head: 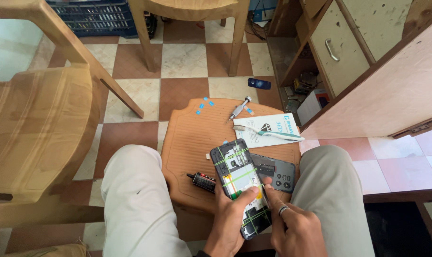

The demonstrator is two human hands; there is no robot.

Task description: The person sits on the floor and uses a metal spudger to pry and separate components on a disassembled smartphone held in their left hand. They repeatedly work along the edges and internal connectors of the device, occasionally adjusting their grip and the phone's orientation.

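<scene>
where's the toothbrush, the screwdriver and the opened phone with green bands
white and teal toothbrush [268, 133], head view, middle of handle
silver metal screwdriver [239, 110], head view, mid shaft
opened black phone with green bands [235, 166], head view, upper exposed inside

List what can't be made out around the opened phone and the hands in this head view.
- Opened phone: its lower end is hidden by the left hand and right hand.
- Back cover: left part hidden under the phone.
- Black tool: one end hidden behind the phone.
- Both wrists: cut off by the bottom edge.
- Small blue bits on the stool: too small to identify.
</scene>
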